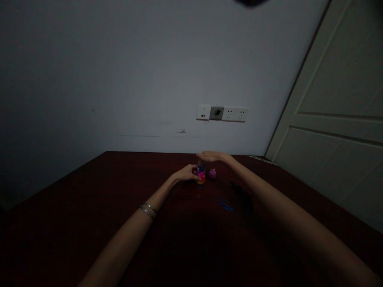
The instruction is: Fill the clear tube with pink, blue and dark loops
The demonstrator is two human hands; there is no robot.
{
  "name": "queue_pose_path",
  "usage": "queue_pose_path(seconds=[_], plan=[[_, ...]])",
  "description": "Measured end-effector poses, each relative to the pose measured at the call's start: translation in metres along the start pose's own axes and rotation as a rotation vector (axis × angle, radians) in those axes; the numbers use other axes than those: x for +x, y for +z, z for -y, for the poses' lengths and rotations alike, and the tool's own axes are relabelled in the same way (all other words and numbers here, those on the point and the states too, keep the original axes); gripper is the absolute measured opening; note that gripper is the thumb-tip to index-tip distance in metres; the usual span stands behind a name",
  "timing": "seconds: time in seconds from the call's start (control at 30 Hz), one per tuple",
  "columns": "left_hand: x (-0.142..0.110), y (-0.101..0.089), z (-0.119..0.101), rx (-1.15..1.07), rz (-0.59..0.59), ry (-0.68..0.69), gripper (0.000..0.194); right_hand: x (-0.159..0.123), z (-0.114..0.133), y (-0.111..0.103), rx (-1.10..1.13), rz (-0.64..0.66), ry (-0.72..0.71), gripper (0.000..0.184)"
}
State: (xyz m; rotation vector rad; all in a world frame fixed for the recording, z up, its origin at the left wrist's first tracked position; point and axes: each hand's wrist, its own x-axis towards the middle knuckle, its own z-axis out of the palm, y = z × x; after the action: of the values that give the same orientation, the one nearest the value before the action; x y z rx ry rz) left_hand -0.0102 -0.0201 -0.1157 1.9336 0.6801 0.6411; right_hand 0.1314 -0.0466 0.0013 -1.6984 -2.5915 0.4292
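A small, brightly coloured object (200,175), pink and orange below with blue pieces at its top, stands upright on the dark red table. From its left side my left hand (187,173) grips it, thumb and fingers closed round it. Over its top is my right hand (210,156), held flat with the fingers stretched out; I cannot tell whether it touches the blue pieces. A small round pink thing (212,173) with a loop on top sits just right of the coloured object. The dim light hides finer detail.
Thin blue pieces (226,205) lie scattered nearer to me. A dark object (241,194) rests beside my right forearm. Behind the table (143,163) rises a pale wall with sockets (235,114), and a light-coloured door (335,119) stands at the right.
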Motion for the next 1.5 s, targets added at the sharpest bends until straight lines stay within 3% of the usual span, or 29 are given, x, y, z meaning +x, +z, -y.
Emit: queue_pose_path(seconds=[0.37, 0.6, 0.87, 1.17, 1.5], plan=[[0.002, -0.002, 0.007, 0.027, 0.011, 0.029, 0.039, 0.0, 0.003, 0.002, -0.027, 0.011, 0.017, 0.058], [-0.002, 0.0, -0.001, 0.003, 0.023, 0.034, 0.04, -0.001, 0.0, -0.004, -0.072, -0.159, 0.066, 0.055], [0.0, -0.001, 0.003, 0.027, 0.007, 0.019, 0.038, 0.0, 0.006, 0.0, -0.038, 0.003, -0.011, 0.057], [0.002, -0.001, 0.003, 0.067, -0.007, -0.006, 0.036, 0.007, 0.0, 0.005, 0.015, 0.029, 0.008, 0.051], [-0.001, 0.0, -0.001, 0.059, -0.005, 0.014, 0.035, 0.01, -0.009, 0.008, 0.043, 0.049, 0.018, 0.057]])
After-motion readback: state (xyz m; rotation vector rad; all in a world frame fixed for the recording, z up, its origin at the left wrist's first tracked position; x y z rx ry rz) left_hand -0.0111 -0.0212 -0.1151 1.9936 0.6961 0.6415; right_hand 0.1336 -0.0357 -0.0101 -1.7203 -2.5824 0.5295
